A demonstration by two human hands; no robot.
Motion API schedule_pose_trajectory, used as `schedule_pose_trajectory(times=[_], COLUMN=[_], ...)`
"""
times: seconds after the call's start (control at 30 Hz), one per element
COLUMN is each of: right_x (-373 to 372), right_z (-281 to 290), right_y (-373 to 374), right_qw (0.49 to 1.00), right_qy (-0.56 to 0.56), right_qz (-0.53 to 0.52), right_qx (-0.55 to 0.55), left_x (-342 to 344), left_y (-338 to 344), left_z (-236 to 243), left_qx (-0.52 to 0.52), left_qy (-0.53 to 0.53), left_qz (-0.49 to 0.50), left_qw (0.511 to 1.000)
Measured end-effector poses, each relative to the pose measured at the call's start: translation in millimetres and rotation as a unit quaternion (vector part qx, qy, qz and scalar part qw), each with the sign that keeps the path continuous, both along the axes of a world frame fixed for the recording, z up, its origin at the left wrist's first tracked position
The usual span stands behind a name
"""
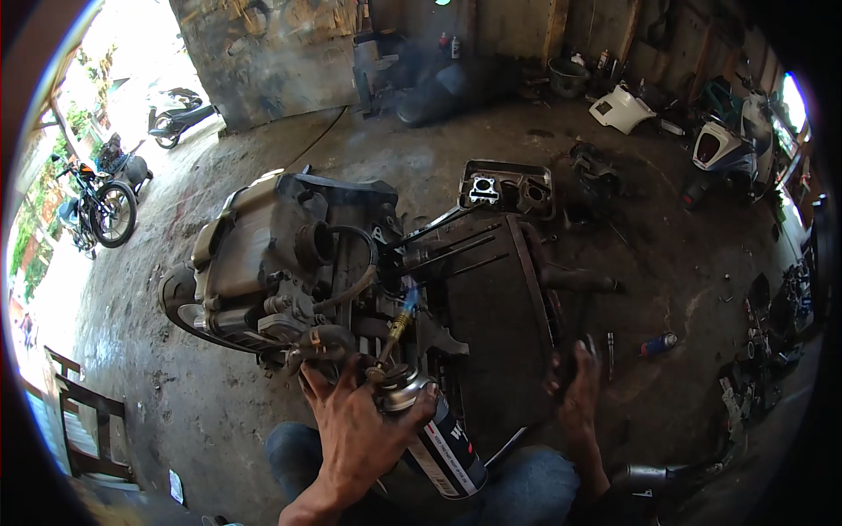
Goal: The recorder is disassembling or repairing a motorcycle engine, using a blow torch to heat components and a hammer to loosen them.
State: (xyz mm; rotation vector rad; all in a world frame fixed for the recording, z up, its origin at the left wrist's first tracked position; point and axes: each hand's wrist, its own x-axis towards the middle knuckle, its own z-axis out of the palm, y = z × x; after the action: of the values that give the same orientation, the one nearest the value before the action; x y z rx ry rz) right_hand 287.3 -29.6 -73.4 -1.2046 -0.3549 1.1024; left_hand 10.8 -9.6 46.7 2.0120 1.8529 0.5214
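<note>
My left hand [360, 425] grips a black-and-white gas canister [443, 451] fitted with a brass torch nozzle [402, 326]. A blue flame points up into the scooter engine assembly [254, 245], beside several long studs [456, 252] standing out from it. A curved rubber hose [355, 285] runs along the engine. My right hand [577, 390] is at the right of a dark metal stand [495, 324], its fingers curled round something dark that I cannot make out.
A metal tray [507, 164] holds engine parts. A blue spray can [658, 344] and a rod-shaped tool [610, 355] lie at right. A scooter [728, 153] and white panel [621, 110] stand behind; motorcycles [110, 215] are at the left opening. Metal parts clutter the far right.
</note>
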Motion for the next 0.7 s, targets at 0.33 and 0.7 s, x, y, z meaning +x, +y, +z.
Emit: schedule_pose_trajectory(times=[0.33,0.7], right_x=[-62,-65], right_z=[0,-2], right_y=[61,76], right_qw=[0.99,0.996], right_qy=[-0.009,0.02], right_qz=[0.143,0.078], right_qx=[-0.01,-0.026], left_x=[2,0], left_y=[1,4], left_z=[-7,-28], left_qx=[0.01,0.035], left_qy=[-0.032,-0.045], left_qz=[-0.006,0.012], left_qw=[0.999,0.998])
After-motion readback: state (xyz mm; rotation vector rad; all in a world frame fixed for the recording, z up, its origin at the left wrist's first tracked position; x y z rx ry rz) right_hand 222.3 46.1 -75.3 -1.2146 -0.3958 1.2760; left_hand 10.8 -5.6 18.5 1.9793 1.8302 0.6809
